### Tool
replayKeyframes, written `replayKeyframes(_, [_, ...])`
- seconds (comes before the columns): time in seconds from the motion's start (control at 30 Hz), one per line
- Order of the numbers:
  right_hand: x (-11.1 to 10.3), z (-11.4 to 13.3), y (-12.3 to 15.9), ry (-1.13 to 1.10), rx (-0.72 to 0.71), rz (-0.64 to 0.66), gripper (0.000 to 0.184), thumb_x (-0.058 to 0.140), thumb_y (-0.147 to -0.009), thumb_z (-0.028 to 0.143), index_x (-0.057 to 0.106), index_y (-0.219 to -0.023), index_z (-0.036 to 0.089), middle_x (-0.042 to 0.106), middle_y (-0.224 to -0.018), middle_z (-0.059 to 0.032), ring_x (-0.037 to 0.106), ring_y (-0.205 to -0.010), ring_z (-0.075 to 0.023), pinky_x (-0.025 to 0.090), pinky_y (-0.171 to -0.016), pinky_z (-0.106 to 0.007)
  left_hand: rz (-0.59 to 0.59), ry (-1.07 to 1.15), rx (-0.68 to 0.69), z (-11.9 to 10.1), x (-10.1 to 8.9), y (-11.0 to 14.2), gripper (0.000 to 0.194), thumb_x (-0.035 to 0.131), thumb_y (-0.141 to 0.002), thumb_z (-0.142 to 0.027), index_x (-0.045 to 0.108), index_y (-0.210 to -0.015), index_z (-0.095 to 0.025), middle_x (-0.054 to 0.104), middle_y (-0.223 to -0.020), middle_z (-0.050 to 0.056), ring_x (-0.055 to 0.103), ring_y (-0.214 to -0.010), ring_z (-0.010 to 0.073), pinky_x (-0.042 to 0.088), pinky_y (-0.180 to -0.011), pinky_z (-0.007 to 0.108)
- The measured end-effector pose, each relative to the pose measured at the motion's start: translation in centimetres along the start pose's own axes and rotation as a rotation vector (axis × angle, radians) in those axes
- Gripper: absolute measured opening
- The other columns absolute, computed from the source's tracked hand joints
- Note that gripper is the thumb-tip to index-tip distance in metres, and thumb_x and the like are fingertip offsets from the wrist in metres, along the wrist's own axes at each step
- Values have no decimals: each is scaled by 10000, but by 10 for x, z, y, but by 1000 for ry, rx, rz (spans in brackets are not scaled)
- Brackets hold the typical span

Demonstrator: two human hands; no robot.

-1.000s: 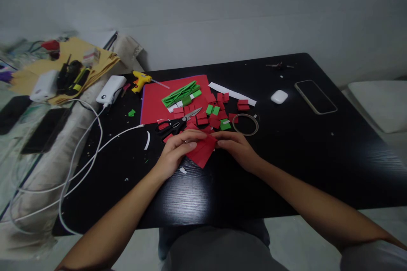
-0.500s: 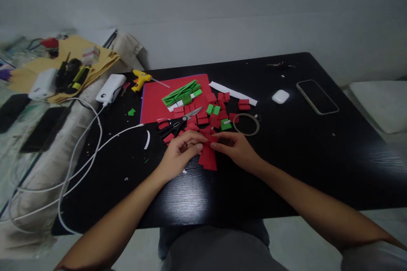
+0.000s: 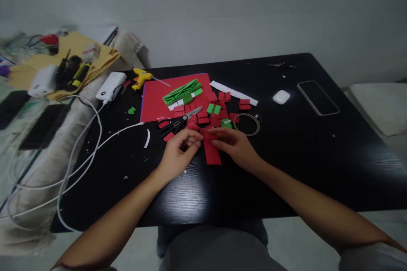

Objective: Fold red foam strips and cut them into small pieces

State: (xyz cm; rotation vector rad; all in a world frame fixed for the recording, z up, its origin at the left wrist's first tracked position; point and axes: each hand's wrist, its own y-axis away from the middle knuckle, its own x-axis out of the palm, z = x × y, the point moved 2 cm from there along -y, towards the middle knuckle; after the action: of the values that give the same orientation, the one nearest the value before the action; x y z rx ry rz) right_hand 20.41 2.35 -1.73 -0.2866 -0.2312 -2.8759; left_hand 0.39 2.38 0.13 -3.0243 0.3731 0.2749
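Observation:
Both hands meet over a folded red paper strip (image 3: 212,152) lying on the black table (image 3: 302,156). My left hand (image 3: 179,150) pinches its upper left edge with curled fingers. My right hand (image 3: 237,146) grips its upper right edge, fingers closed on the paper. Just beyond the hands lie black scissors (image 3: 176,123), several small red and green folded pieces (image 3: 219,112), a red paper sheet (image 3: 159,97) and folded green strips (image 3: 182,92).
A tape ring (image 3: 246,123), a white paper strip (image 3: 233,92), an earbud case (image 3: 280,97) and a phone (image 3: 318,98) lie to the right. A yellow glue gun (image 3: 141,78), a white power bank (image 3: 111,86) and white cables (image 3: 82,152) lie left. Tools sit on yellow paper (image 3: 70,67).
The red paper went from a wide slanted piece to a narrow upright strip between the hands. Both hands shifted slightly away from me.

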Motion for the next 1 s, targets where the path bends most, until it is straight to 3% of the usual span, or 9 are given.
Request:
replayKeyframes(0.1, [0,-1,0,12,21,-12,241,811,-838,362,820,-1060,267,814,-1103,-32,764,-1017,-221,632,-918,-380,-21,-24,29,3,0,-1,87,653,-908,-196,710,-966,-166,680,-840,18,613,-737,122,496,-698,246])
replayKeyframes(0.27, [0,-2,0,-9,55,7,296,774,-869,463,829,-1073,256,809,-1064,-47,773,-919,-221,657,-863,-409,-15,-57,59,6,0,0,85,641,-924,-195,704,-977,-174,688,-863,23,631,-771,136,509,-732,263])
replayKeyframes(0.53, [-1,-7,-3,-33,60,-33,328,831,-806,476,833,-1036,243,809,-1068,-56,777,-934,-232,674,-857,-408,4,-172,66,8,1,0,106,622,-965,-252,689,-1015,-187,677,-902,40,637,-802,165,513,-734,295])
replayKeyframes(0.77, [-2,-7,-4,-46,66,-85,294,868,-775,437,821,-997,250,816,-1029,-37,772,-952,-219,662,-880,-388,100,-326,105,-2,2,2,202,697,-922,-270,638,-1103,-202,650,-990,40,611,-830,167,500,-721,293])
replayKeyframes(1.0, [-4,-6,-4,-50,96,-135,315,895,-741,409,803,-971,214,811,-993,-43,767,-927,-218,665,-873,-390,94,-418,132,3,2,3,251,701,-922,-237,612,-1156,-223,647,-1046,36,606,-824,166,488,-686,284])
